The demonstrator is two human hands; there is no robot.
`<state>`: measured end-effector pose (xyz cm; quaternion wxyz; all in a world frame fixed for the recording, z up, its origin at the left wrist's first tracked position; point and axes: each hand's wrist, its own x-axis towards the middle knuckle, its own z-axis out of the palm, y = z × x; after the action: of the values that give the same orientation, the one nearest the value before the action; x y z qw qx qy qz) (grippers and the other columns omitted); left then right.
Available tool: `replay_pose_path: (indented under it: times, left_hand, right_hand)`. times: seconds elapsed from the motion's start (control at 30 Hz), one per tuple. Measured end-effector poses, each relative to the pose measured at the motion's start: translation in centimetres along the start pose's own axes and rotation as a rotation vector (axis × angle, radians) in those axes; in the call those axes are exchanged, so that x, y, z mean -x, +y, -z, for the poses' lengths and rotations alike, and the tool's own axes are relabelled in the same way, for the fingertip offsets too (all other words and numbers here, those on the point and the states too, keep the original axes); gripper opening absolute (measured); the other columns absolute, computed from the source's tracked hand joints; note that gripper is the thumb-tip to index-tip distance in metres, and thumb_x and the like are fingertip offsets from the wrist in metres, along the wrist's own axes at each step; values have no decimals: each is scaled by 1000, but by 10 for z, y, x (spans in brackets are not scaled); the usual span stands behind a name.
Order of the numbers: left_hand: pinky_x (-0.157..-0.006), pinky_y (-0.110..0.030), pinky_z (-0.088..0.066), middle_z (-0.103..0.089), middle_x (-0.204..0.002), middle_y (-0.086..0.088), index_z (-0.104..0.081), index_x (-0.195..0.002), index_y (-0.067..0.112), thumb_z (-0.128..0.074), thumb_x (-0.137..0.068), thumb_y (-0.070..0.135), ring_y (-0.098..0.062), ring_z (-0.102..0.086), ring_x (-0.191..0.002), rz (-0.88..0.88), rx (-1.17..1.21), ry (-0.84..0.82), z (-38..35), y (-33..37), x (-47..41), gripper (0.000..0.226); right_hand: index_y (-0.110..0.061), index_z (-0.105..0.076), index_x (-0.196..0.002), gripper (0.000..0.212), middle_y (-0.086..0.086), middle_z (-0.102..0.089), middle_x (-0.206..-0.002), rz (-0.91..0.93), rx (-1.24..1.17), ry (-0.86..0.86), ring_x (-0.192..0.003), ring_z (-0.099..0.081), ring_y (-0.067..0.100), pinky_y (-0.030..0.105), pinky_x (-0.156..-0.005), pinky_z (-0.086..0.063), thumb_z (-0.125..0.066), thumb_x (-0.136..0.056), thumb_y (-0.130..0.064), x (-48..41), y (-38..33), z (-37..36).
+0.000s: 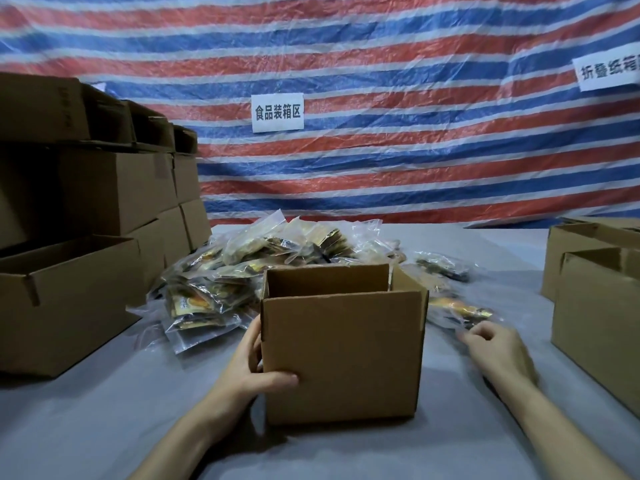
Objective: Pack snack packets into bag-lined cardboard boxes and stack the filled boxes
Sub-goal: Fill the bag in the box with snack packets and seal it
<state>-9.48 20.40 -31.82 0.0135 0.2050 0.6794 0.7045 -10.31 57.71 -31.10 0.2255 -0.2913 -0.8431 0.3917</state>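
**Q:** Where is the cardboard box (pixel 343 355)?
**A:** It stands upright on the grey tabletop (pixel 121 420) at the centre of the view, with its top flaps raised and its opening facing up. Its interior is hidden from this angle.

**Q:** What is the state of the left hand (pixel 254 368)?
**A:** It grips the box's near left corner. The thumb lies across the front face and the fingers wrap round the left side.

**Q:** What is the state of the right hand (pixel 495 348)?
**A:** It is to the right of the box and clear of it, low over the tabletop. The fingers are curled, with the fingertips just beside a single packet (pixel 464 311). The hand is blurred, so whether it has hold of that packet cannot be told.

**Q:** Where are the snack packets (pixel 263 258)?
**A:** They are heaped in clear wrappers directly behind the box and spill out to the left and right.

**Q:** What surrounds the work area?
**A:** Stacked boxes (pixel 104 188) stand at the left edge, the nearest one open-topped. Open boxes (pixel 599 320) stand at the right edge. A striped tarpaulin (pixel 381 64) hangs behind, carrying a white sign (pixel 277 112).
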Motion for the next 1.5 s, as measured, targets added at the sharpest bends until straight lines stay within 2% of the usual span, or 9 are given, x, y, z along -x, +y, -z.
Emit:
replay_pose_path:
  times: [0.5, 0.6, 0.77, 0.87, 0.97, 1.1, 1.17, 1.37, 1.5]
  left_hand:
    - [-78, -21, -58, -75, -115, 6, -45, -132, 21, -91, -44, 23, -12, -73, -103, 62, -47, 29, -3, 7, 7, 100]
    - [-79, -19, -57, -74, -116, 8, -44, -133, 21, -93, -44, 25, -11, -72, -104, 55, -65, 27, -5, 8, 7, 102]
    - [-83, -25, -57, -71, -123, 1, -44, -138, 27, -102, -39, 37, -18, -70, -112, 43, -46, -2, -5, 10, 8, 115]
    - [-88, -30, -57, -67, -131, -2, -40, -144, 30, -98, -48, 26, -22, -66, -118, 22, -65, -13, -5, 8, 7, 112]
    - [-97, -35, -54, -62, -138, -3, -36, -148, 31, -95, -50, 26, -23, -63, -124, -12, -94, -18, -4, 6, 7, 115]
    - [-91, -25, -54, -64, -135, 3, -40, -144, 32, -97, -47, 30, -16, -64, -121, -12, -122, -28, -5, 4, 6, 112]
    - [-89, -24, -55, -65, -132, 4, -42, -142, 33, -97, -47, 29, -15, -65, -119, -16, -123, -36, -5, 4, 5, 109]
    - [-89, -26, -55, -66, -132, 1, -45, -141, 30, -95, -50, 25, -17, -66, -118, -9, -101, -28, -5, 6, 3, 104]
    - [-90, -27, -55, -67, -132, -3, -45, -142, 27, -96, -52, 26, -20, -66, -120, 1, -90, -32, -4, 6, 2, 104]
  right_hand:
    - [5, -56, -70, 25, 4, -54, -63, 254, -698, -99, -59, -49, 7, 19, -59, -40, -65, -91, -5, 18, -29, -21]
    - [-4, -63, -79, 24, 11, -71, -83, 65, -1040, -262, -77, -67, 21, 37, -82, -51, -54, -100, -11, 20, -37, -13]
    - [-23, -51, -72, 39, -2, -69, -70, -306, -1551, -328, -62, -70, 12, 43, -79, -51, -45, -105, -43, 7, -31, 8]
    - [-25, -53, -75, 31, -6, -62, -67, -246, -1563, -360, -61, -62, 9, 34, -81, -50, -60, -96, -46, 0, -25, 9]
    - [-18, -60, -86, 12, -1, -61, -79, -71, -1266, -325, -70, -62, 14, 29, -65, -58, -71, -89, -14, 0, -18, -4]
    - [6, -70, -101, 28, 22, -68, -94, 40, -880, -282, -83, -65, 34, 50, -70, -57, -78, -77, -6, 2, -16, -19]
    - [10, -69, -105, 29, 26, -68, -95, 26, -883, -249, -86, -63, 35, 48, -75, -56, -77, -81, -6, 0, -14, -20]
    - [-15, -73, -93, 4, 3, -66, -70, 11, -941, -165, -59, -67, 21, 36, -32, -50, -75, -90, -17, 12, -20, -12]
    - [-15, -70, -94, 6, 0, -66, -77, 58, -1036, -171, -63, -66, 12, 28, -39, -53, -68, -94, -9, 16, -24, -10]
